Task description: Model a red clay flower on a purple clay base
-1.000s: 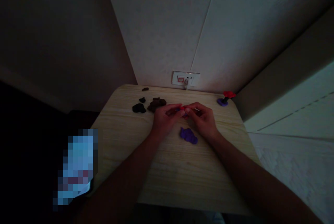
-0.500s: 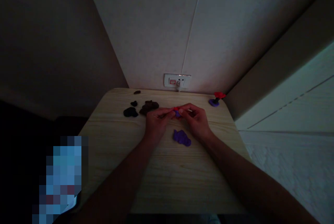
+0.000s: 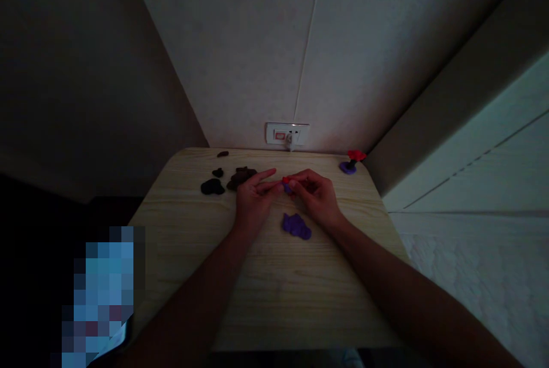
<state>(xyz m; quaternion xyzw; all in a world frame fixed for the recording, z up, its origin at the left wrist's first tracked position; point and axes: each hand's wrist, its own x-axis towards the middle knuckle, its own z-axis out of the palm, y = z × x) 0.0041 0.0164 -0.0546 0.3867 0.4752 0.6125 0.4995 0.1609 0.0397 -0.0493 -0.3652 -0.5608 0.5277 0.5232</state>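
Observation:
Between my two hands is a small piece of red and purple modelling clay point(image 3: 287, 186), largely covered by fingers. My right hand point(image 3: 318, 192) pinches it between thumb and fingers. From the other side my left hand point(image 3: 253, 201) grips its edge with thumb and a finger, while another finger points outward. Just below them a flattened purple clay lump point(image 3: 297, 226) lies on the wooden tabletop point(image 3: 257, 294). Brown clay point(image 3: 241, 178) sits right behind my left hand, partly hidden by it.
Further left lie a black clay lump point(image 3: 213, 187), a smaller black bit point(image 3: 218, 172) and a brown bit point(image 3: 222, 154). A clay figure with red top point(image 3: 355, 155) and purple base stands at the back right corner. Behind the table, the wall carries a socket point(image 3: 287, 133) with a plug.
A finger of my left hand has lifted off the clay piece and now stretches outward. Both hands still hold the piece. The whole view has shifted slightly.

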